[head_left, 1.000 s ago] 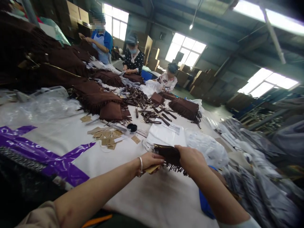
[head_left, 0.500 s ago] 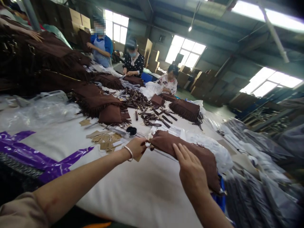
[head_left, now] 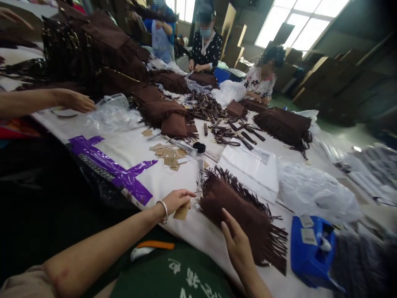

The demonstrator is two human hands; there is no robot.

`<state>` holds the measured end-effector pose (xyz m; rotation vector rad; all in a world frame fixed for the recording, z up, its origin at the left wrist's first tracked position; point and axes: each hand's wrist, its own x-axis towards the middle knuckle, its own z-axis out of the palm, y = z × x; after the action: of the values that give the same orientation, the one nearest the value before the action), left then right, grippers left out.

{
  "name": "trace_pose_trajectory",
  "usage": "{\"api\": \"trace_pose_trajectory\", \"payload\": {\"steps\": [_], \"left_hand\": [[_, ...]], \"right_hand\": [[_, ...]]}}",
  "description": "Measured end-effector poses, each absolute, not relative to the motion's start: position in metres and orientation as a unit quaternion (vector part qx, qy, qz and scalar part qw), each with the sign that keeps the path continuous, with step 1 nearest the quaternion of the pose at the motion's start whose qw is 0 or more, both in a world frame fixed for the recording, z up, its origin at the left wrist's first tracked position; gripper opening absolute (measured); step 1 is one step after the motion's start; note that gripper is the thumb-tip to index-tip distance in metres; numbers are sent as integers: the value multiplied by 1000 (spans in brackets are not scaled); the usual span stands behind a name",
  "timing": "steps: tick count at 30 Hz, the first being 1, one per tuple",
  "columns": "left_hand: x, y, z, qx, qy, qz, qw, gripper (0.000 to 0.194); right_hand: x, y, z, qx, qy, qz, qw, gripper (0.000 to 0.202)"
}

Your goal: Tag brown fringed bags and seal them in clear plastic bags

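A brown fringed bag (head_left: 238,215) lies flat on the white-covered table in front of me, its fringe along the far side and right end. My left hand (head_left: 177,202) is just left of the bag's near-left end, fingers closed. A tan paper tag (head_left: 182,212) hangs under its fingers; the thin cord is hard to make out. My right hand (head_left: 238,244) hovers at the bag's near edge, fingers apart and holding nothing; whether its fingertips touch the bag I cannot tell. Beyond my left hand lies a loose pile of similar tags (head_left: 172,156).
A blue dispenser (head_left: 310,252) stands right of the bag, near clear plastic bags (head_left: 316,190). Brown straps (head_left: 214,107) and more fringed bags (head_left: 282,126) lie farther back. Another person's arm (head_left: 46,101) reaches in from the left. Purple tape (head_left: 133,182) runs along the table edge.
The view has tipped down and leftward. The bag's fringe has come into sight as the bag now lies flatter. My left hand has come away from the bag's end, and another person's arm has entered at left.
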<state>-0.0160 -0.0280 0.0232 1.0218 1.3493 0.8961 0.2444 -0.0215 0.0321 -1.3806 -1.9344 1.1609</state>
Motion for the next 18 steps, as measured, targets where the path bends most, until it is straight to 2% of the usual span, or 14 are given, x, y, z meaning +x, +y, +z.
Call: {"api": "trace_pose_trajectory", "payload": {"steps": [2,4,7,11,14,16,18], "left_hand": [[7,-26,27,410,526,437,604,47],[29,-22,30,460,511,427,588,48],[49,-21,34,563,516,377,525,50],[36,-23,32,583,517,351,519,46],[12,-24,22,581,593,336,445,28],[4,-27,14,614,635,309,352,17],[6,-30,6,658,643,283,271,18]], "right_hand": [[227,-25,39,-480,-586,590,280,57],[213,-30,36,-443,-484,693,299,70],[206,-32,24,-448,-463,696,319,86],[224,-19,26,-489,-507,642,303,76],[243,1,39,-530,-612,526,260,57],[250,13,44,-570,-708,354,220,52],[249,18,43,-576,-780,162,185,54]]}}
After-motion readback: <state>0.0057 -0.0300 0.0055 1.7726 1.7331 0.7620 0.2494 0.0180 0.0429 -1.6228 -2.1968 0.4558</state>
